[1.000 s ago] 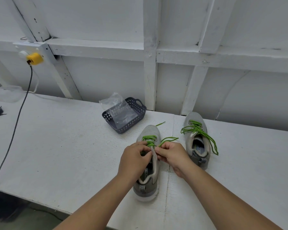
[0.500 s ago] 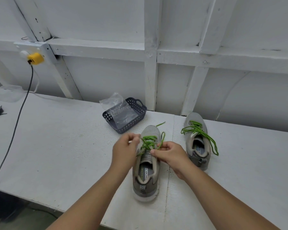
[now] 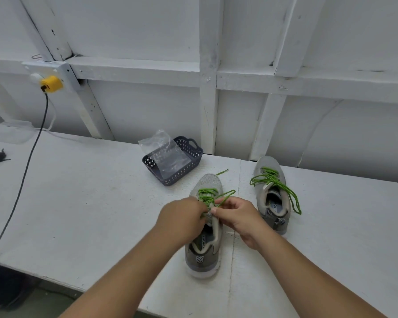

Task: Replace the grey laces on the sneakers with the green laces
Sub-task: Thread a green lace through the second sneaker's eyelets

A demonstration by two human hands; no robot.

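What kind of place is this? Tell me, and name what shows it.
Probably a workshop or garage-like work area, not a home room: a bare white-painted workbench, a painted plank wall with exposed framing, and a yellow plug in a surface-mounted outlet with a cable trailing over the bench.

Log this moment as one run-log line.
step: lacing near sneaker | left hand: pinches green lace | right hand: pinches green lace | far sneaker: laced, untied

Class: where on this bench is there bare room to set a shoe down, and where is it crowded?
Free: the wide stretch of bench between the cable and the basket; also right of the far shoe. Crowded: around the near shoe, where both hands work the green lace.
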